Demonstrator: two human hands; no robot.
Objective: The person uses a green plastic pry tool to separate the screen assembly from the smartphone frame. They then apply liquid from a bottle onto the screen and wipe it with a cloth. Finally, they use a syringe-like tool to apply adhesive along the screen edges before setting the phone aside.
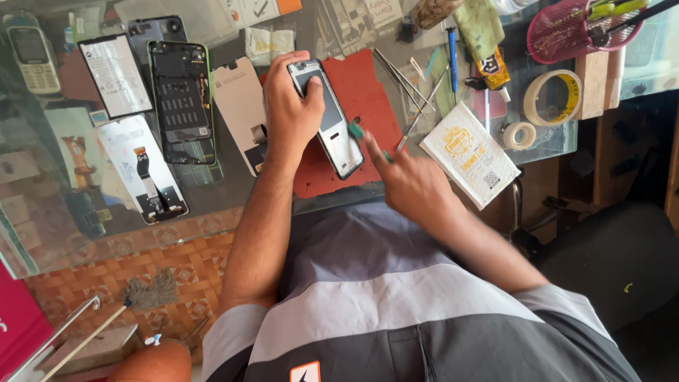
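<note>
My left hand (pixel 290 106) grips the upper end of an opened phone frame (pixel 332 131) that lies slanted on a red work mat (pixel 368 99). My right hand (pixel 410 180) is just right of the phone's lower end and pinches a small green tool (pixel 356 131) whose tip touches the phone's edge. The fingers of that hand are blurred. A detached phone screen panel (pixel 237 106) lies left of my left wrist.
On the glass tabletop (pixel 226 194) lie an open phone body (pixel 180 99), a battery (pixel 117 74), a white back panel (pixel 141 166) and a keypad phone (pixel 32 53). Tweezers (pixel 407 81), a white box (pixel 470 152), tape rolls (pixel 553 95) and a pink mesh basket (pixel 576 32) sit right.
</note>
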